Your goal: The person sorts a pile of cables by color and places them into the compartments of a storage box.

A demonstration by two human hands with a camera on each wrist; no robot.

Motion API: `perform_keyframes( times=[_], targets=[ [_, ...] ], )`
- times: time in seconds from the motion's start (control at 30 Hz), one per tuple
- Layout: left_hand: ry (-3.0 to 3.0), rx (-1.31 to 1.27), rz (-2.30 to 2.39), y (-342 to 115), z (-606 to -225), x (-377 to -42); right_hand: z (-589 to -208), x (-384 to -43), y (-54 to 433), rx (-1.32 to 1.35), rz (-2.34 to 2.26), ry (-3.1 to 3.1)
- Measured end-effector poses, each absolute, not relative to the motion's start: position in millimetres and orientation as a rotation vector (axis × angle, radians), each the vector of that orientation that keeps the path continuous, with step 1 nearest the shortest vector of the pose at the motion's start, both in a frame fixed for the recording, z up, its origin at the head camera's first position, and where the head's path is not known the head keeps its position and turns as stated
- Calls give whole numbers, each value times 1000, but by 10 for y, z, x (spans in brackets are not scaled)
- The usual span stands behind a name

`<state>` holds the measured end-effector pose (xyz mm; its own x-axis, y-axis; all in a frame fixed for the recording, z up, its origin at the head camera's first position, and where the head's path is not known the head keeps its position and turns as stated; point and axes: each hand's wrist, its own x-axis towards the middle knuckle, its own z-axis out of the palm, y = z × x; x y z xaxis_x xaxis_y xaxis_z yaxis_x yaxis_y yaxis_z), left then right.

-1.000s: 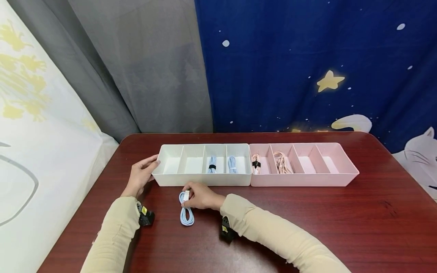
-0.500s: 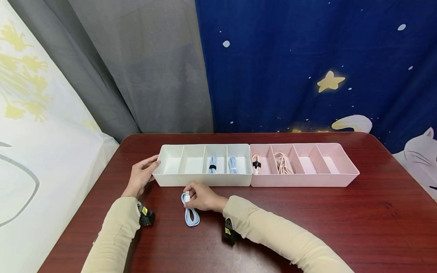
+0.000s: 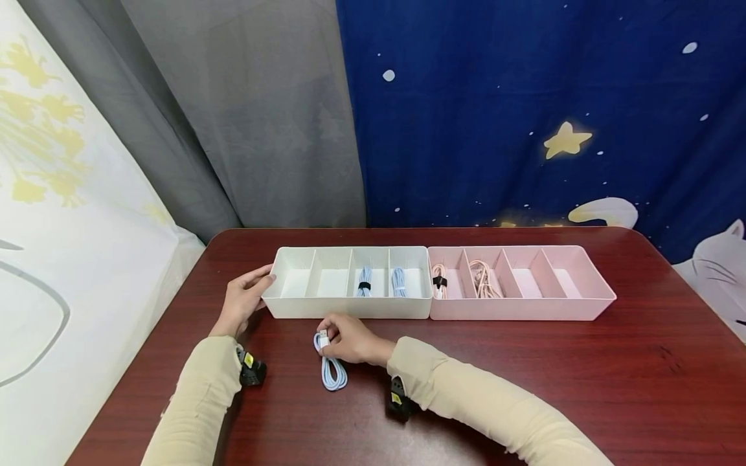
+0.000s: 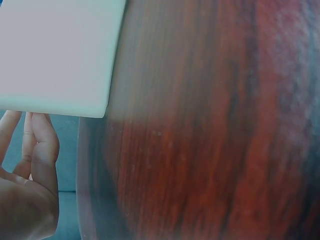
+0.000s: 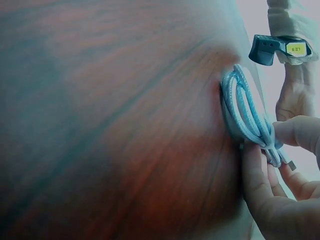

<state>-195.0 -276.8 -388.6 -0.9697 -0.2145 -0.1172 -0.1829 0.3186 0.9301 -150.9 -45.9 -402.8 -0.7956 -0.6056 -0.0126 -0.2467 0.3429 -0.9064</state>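
My right hand (image 3: pixel 352 340) pinches a coiled light-blue USB cable (image 3: pixel 333 375) near its white plug, in front of the white divided box (image 3: pixel 350 308). The loops hang down toward me; in the right wrist view the coil (image 5: pixel 245 102) stands close over the table, thumb and fingers at its tied end. At the box's left end, my left hand (image 3: pixel 240 301) holds the end wall, its thumb lapping over the rim. The left wrist view shows its fingers (image 4: pixel 46 137) against the box's edge, the tips partly hidden.
Two light-blue cables (image 3: pixel 364 281) lie in separate right-hand compartments of the white box. A pink divided box (image 3: pixel 519 310) abuts it, with pink cables (image 3: pixel 482 281) in its two left compartments. Both boxes stand near the back of the brown table (image 3: pixel 553 375), before curtains (image 3: pixel 466 129).
My right hand has shifted slightly to the right and toward me with the blue cable, whose lower loops have swung right. The left hand stays on the box's end.
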Motion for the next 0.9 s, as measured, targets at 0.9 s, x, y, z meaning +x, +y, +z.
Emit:
perform_keyframes(
  times=[0.9],
  targets=[
    [-2530, 393, -1785, -2773, -3898, -1959, -3871, -1436, -175, -876, -1362, 2287]
  ],
)
